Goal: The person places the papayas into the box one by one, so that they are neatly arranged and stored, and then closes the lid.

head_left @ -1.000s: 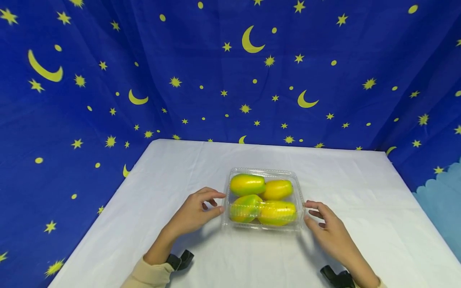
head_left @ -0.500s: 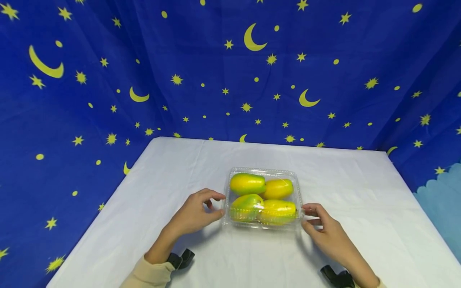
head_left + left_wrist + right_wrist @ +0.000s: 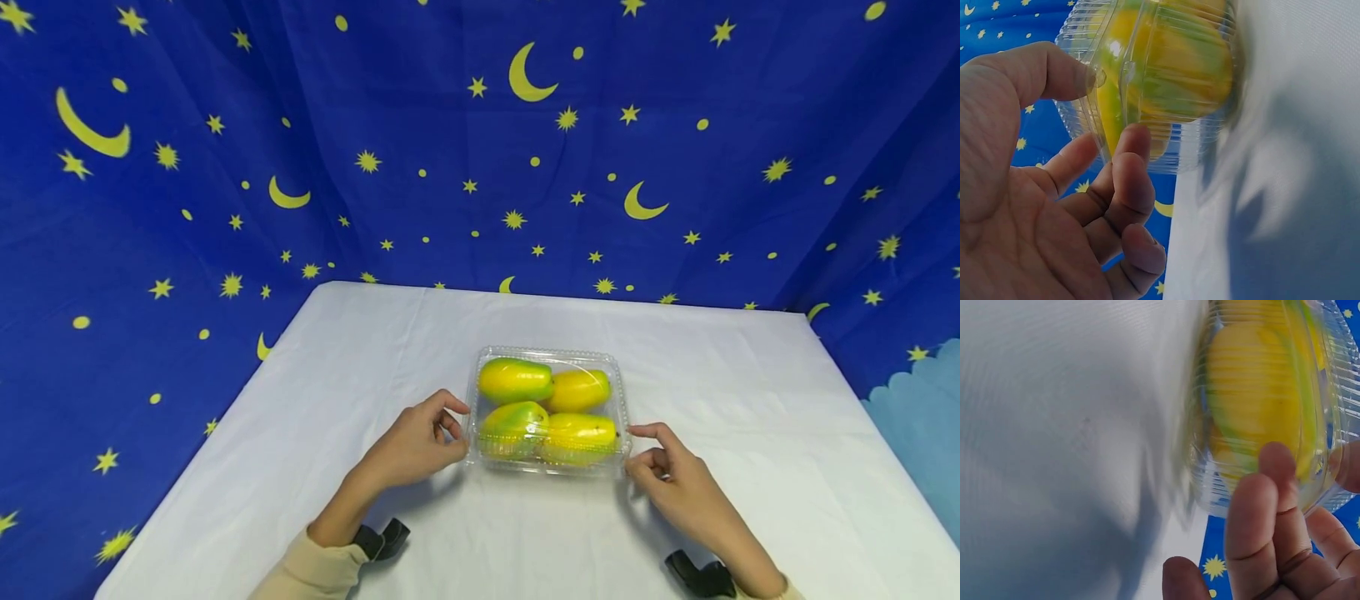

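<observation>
A clear plastic clamshell box [image 3: 551,471], its lid down, sits on the white table. Several smooth yellow-green fruits [image 3: 581,437], mango-like in shape, show through it. At its left side my left hand [image 3: 420,442] pinches the rim; in the left wrist view the thumb [image 3: 1069,75] lies over the rim corner and the curled fingers [image 3: 1132,178] reach the side wall. On the opposite side my right hand [image 3: 678,479] holds the rim, with bent fingertips [image 3: 1279,465] against the ribbed wall and the thumb partly cut off in the right wrist view.
White cloth covers the table [image 3: 390,350], reaching back to a blue curtain [image 3: 420,125] with yellow moons and stars. Light blue scalloped fabric [image 3: 922,417] hangs at the right edge. Black wrist straps [image 3: 381,540] sit on both wrists.
My right hand has come in to the box's right rim, and my left thumb and fingers have closed further on the left rim. The box stays in place; the head view has tilted slightly.
</observation>
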Tool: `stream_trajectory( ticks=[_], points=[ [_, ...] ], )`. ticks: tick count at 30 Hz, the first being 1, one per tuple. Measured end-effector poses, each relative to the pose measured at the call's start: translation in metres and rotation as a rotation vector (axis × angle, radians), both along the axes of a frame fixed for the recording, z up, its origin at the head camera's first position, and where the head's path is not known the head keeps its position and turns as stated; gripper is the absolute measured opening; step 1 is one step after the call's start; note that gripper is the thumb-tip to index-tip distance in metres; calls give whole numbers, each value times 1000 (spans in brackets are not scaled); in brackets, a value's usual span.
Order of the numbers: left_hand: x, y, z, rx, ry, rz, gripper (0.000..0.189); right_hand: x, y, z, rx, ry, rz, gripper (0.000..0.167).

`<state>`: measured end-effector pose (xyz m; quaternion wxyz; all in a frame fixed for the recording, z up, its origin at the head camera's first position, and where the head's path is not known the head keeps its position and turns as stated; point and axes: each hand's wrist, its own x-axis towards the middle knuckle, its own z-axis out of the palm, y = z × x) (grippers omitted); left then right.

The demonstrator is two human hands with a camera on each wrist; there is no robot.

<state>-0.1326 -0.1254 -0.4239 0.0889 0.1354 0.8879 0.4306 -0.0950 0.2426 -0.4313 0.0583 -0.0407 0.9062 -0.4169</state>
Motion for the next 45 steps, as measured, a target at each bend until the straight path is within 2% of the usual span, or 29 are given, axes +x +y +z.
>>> stream_trajectory(
  ticks=[10, 18, 25, 31, 45],
  points=[
    [-1, 3, -3, 25, -59, -14, 38, 1, 1, -2, -32, 19, 12, 39],
    [0, 5, -6, 67, -120, -11, 40, -2, 1, -2, -83, -50, 5, 43],
    [-3, 7, -10, 117, -188, -38, 42, -5, 4, -3, -115, -81, 8, 47],
    [-3, 7, -9, 103, -228, -40, 45, -6, 6, -3, -146, -98, 17, 49],
    [-5, 8, -10, 136, -269, -63, 36, -7, 4, -4, -167, -107, 14, 48]
  ],
)
